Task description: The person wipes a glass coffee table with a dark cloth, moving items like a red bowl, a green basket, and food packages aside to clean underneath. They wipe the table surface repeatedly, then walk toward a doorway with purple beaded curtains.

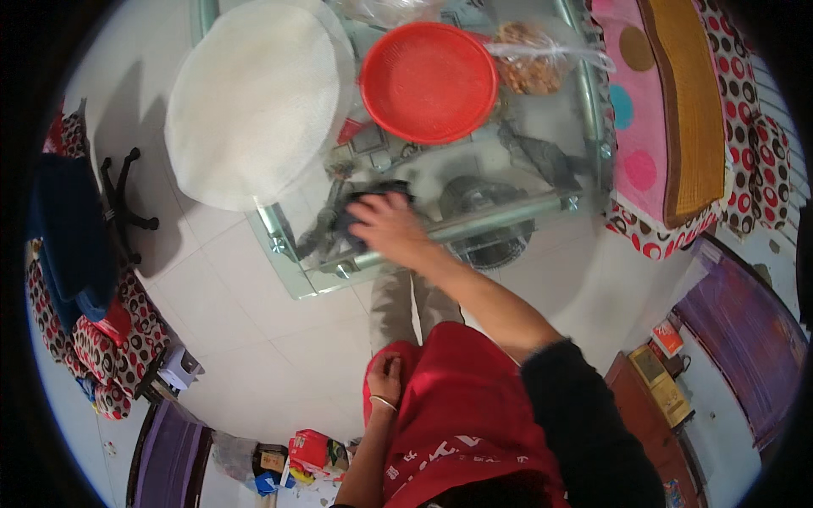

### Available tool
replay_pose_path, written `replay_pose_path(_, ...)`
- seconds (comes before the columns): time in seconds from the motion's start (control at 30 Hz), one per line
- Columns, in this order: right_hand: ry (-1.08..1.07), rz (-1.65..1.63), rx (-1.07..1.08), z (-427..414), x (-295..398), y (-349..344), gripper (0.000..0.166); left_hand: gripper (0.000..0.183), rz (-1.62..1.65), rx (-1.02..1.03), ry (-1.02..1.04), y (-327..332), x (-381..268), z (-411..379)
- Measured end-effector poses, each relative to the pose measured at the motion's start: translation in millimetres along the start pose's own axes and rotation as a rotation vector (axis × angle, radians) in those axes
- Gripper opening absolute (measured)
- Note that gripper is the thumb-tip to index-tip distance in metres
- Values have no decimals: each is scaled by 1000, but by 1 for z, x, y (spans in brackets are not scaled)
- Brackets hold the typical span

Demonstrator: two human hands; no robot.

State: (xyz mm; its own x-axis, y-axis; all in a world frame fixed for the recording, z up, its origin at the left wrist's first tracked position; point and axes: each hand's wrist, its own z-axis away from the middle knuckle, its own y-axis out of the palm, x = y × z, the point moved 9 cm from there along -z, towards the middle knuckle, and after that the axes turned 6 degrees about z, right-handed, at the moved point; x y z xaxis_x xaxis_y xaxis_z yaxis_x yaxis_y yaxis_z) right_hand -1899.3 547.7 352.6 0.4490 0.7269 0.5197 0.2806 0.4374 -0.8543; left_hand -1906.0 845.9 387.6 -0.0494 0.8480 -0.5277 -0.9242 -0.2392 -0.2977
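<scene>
My right hand (389,228), blurred, presses on a dark cloth (397,187) near the front edge of a glass table (473,222). The fingers lie spread over the cloth, and the palm side is hidden. My left hand (384,381), with a bangle at the wrist, rests on the red apron (457,394) over my thigh. Its fingers are loosely curled and nothing shows in them. Beyond my right hand stands a round red plastic basket (429,82). A large round white mesh cover (254,105) lies on the table's left side.
A clear plastic bag of brown food pieces (530,60) sits right of the basket. Under the glass stands a dark round bin (489,241). A patterned sofa (667,238) is at the right, and a wheeled chair base (124,203) is on the left floor.
</scene>
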Motion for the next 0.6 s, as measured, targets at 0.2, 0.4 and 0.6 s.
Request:
replay_pose_path(0.2, 396, 350, -1, 159, -153, -88, 26, 11, -145, 71, -20, 5, 31, -3)
replay_pose_path(0.4, 818, 313, -292, 167, -183, -109, 43, 9, -161, 89, 120, 3, 19, -15)
replay_pose_path(0.6, 449, 215, -64, -13, -11, -3, 49, 10, -112, 83, 25, -5, 31, -15)
